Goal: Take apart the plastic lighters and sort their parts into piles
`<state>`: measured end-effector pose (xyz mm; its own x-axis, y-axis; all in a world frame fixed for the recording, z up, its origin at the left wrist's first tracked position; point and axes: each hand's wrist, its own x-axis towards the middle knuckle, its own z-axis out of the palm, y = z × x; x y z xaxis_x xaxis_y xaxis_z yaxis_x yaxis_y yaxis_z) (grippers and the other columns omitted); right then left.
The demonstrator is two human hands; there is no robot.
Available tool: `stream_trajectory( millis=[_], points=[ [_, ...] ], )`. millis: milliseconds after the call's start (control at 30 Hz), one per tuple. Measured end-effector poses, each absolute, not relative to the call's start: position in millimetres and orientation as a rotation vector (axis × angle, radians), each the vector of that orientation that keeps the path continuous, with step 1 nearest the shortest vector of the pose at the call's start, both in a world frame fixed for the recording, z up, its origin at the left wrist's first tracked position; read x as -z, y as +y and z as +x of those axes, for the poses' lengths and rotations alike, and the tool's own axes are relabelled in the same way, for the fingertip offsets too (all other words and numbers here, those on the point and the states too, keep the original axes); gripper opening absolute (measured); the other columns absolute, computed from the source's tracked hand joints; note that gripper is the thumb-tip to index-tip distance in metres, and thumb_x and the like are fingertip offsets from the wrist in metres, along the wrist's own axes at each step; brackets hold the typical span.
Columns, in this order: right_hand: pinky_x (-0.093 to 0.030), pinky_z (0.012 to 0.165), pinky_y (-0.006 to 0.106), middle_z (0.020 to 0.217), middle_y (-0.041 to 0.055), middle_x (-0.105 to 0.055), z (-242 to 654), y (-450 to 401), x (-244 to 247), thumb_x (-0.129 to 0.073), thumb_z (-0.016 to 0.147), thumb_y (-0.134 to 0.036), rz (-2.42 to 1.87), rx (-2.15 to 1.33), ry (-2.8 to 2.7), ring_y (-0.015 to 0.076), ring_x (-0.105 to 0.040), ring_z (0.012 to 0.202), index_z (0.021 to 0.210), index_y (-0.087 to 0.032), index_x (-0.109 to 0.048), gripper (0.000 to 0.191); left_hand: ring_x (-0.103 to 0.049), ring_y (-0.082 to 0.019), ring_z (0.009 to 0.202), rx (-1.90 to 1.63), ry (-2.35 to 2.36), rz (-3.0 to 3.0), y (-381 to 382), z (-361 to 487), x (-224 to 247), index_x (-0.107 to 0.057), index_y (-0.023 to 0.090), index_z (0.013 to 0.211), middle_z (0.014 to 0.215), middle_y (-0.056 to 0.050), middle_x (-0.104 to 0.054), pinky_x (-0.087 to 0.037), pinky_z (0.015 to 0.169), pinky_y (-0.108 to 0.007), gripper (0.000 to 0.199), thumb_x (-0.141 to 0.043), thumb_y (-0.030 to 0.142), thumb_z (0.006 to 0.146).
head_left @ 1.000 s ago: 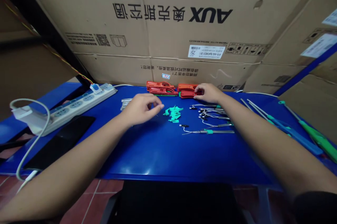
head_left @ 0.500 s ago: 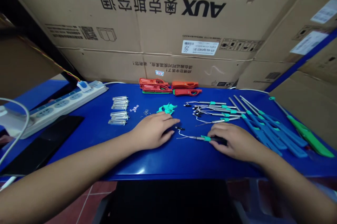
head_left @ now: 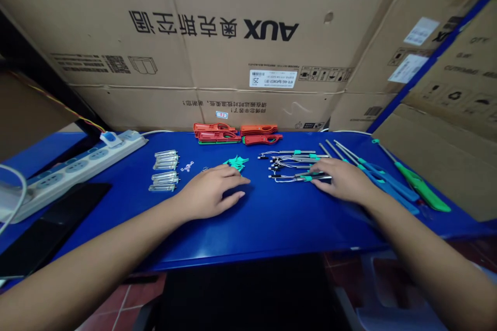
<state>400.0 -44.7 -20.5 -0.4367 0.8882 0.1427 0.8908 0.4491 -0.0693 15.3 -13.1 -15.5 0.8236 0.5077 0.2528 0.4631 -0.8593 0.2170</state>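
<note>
My left hand (head_left: 212, 191) rests on the blue table with its fingers apart and nothing between them, beside a small pile of teal plastic pieces (head_left: 236, 163). At the near side of a group of metal rods with teal collars and white wires (head_left: 298, 153), my right hand (head_left: 336, 178) has its fingers round one wired rod (head_left: 306, 178). That rod lies close to the others. Clear plastic tubes (head_left: 165, 171) lie left of my left hand, with tiny white parts (head_left: 187, 167) between.
Red and orange handle shells (head_left: 217, 132) line the back edge by a large cardboard box (head_left: 233, 61). Blue-handled rods (head_left: 396, 186) and a green-handled one (head_left: 423, 188) lie at the right. At the left are a power strip (head_left: 83, 165) and a black flat object (head_left: 50, 222).
My right hand has carried the wired rod back to the group of rods. My left hand stays near the teal pieces, its fingers apart. The camera view has shifted slightly.
</note>
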Motion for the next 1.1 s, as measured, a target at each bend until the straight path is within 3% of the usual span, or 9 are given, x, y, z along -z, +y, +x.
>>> stream_trajectory(
  millis=[67, 200, 333, 667, 800, 900, 967, 1033, 1100],
  points=[
    [-0.05, 0.1, 0.054, 0.133, 0.0166, -0.063, 401, -36, 19, -0.057, 0.089, -0.044, -1.598, 0.083, -2.532, 0.0352, -0.06, 0.121, 0.125, -0.018, -0.064, 0.045, -0.063, -0.024, 0.106, -0.45, 0.746, 2.867, -12, 14, 14, -0.065, 0.022, 0.127, 0.113, -0.009, -0.068, -0.054, 0.092, -0.042, 0.036, -0.049, 0.037, 0.099],
    [-0.027, 0.119, 0.061, 0.165, 0.0187, -0.024, 409, -18, 21, -0.061, 0.085, -0.055, -1.624, -0.084, -2.691, 0.0396, -0.026, 0.149, 0.158, -0.016, -0.028, 0.089, -0.062, -0.024, 0.109, -0.419, 0.635, 2.876, -13, 12, 10, -0.063, 0.025, 0.13, 0.12, -0.009, -0.066, -0.054, 0.095, -0.043, 0.036, -0.049, 0.035, 0.099],
    [-0.017, 0.124, 0.056, 0.166, 0.019, -0.011, 400, -8, 35, -0.044, 0.096, -0.058, -1.614, -0.208, -2.743, 0.0341, -0.011, 0.153, 0.161, -0.012, -0.014, 0.085, -0.061, -0.025, 0.115, -0.4, 0.531, 2.874, -16, 11, 5, -0.062, 0.028, 0.132, 0.13, -0.009, -0.062, -0.053, 0.098, -0.044, 0.036, -0.052, 0.034, 0.098],
    [-0.017, 0.122, 0.061, 0.164, 0.0127, -0.027, 383, 17, 40, -0.038, 0.098, -0.06, -1.626, -0.09, -2.696, 0.034, -0.021, 0.152, 0.157, -0.025, -0.031, 0.068, -0.06, -0.026, 0.118, -0.441, 0.521, 2.9, -6, 2, 8, -0.061, 0.028, 0.134, 0.131, -0.009, -0.062, -0.051, 0.103, -0.048, 0.038, -0.055, 0.036, 0.098],
    [-0.023, 0.12, 0.061, 0.164, 0.0163, -0.027, 405, 18, 17, -0.046, 0.094, -0.062, -1.533, -0.069, -2.637, 0.0362, -0.027, 0.15, 0.155, -0.019, -0.033, 0.076, -0.06, -0.027, 0.119, -0.433, 0.495, 2.904, -7, 3, 7, -0.062, 0.028, 0.133, 0.132, -0.009, -0.061, -0.051, 0.103, -0.05, 0.037, -0.055, 0.036, 0.098],
    [-0.035, 0.117, 0.052, 0.149, 0.0189, -0.051, 438, 0, 2, -0.033, 0.099, -0.058, -1.684, 0.106, -2.261, 0.0327, -0.047, 0.139, 0.145, -0.014, -0.049, 0.065, -0.06, -0.027, 0.119, -0.444, 0.476, 2.903, -8, 2, 5, -0.061, 0.028, 0.133, 0.132, -0.009, -0.061, -0.051, 0.103, -0.05, 0.037, -0.055, 0.036, 0.098],
    [-0.037, 0.115, 0.054, 0.142, 0.0211, -0.057, 462, -21, 3, -0.031, 0.098, -0.063, -1.907, 0.183, -2.079, 0.0367, -0.05, 0.135, 0.136, -0.013, -0.059, 0.068, -0.06, -0.027, 0.118, -0.452, 0.474, 2.904, -8, 2, 5, -0.062, 0.028, 0.132, 0.131, -0.009, -0.062, -0.051, 0.103, -0.05, 0.036, -0.055, 0.035, 0.098],
    [-0.033, 0.114, 0.062, 0.15, 0.0238, -0.048, 481, -46, 14, -0.034, 0.094, -0.071, -2.152, 0.178, -2.016, 0.0446, -0.043, 0.139, 0.14, -0.012, -0.057, 0.078, -0.06, -0.026, 0.118, -0.445, 0.476, 2.902, -8, 3, 5, -0.062, 0.028, 0.132, 0.131, -0.009, -0.062, -0.05, 0.103, -0.05, 0.035, -0.054, 0.036, 0.098],
    [-0.034, 0.107, 0.074, 0.156, 0.0196, -0.042, 492, -69, 31, -0.039, 0.087, -0.079, -2.409, 0.078, -1.91, 0.0538, -0.038, 0.138, 0.144, -0.02, -0.055, 0.084, -0.06, -0.026, 0.118, -0.442, 0.454, 2.873, -11, 7, 7, -0.063, 0.027, 0.131, 0.13, -0.009, -0.062, -0.051, 0.102, -0.048, 0.035, -0.054, 0.036, 0.098]
  ],
)
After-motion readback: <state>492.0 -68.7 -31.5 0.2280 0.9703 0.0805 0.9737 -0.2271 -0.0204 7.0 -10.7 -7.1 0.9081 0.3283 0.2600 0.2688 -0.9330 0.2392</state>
